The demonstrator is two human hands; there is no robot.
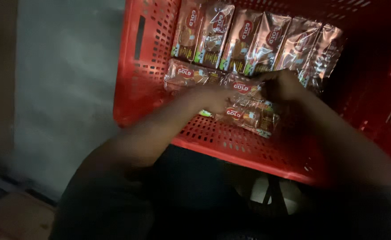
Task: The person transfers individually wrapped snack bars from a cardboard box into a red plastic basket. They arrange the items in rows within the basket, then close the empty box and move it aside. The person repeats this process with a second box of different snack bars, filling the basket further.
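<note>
A red perforated plastic crate (144,66) holds shiny brown snack packets. Several packets (244,40) stand in a row along its far side. One more packet (187,74) lies flat in front of them at the left. My left hand (208,98) reaches in from the lower left and grips the left end of a packet (248,116) lying flat near the crate's middle. My right hand (279,86) comes in from the lower right and closes on another packet (242,85) just beyond it. The scene is dim and the fingers are blurred.
The crate sits against a grey concrete floor (66,89) on the left. Its near rim (231,153) runs across the middle of the view. Below it are my dark clothes and a dark object with pale patches (266,191). A brownish board (17,218) lies at the lower left.
</note>
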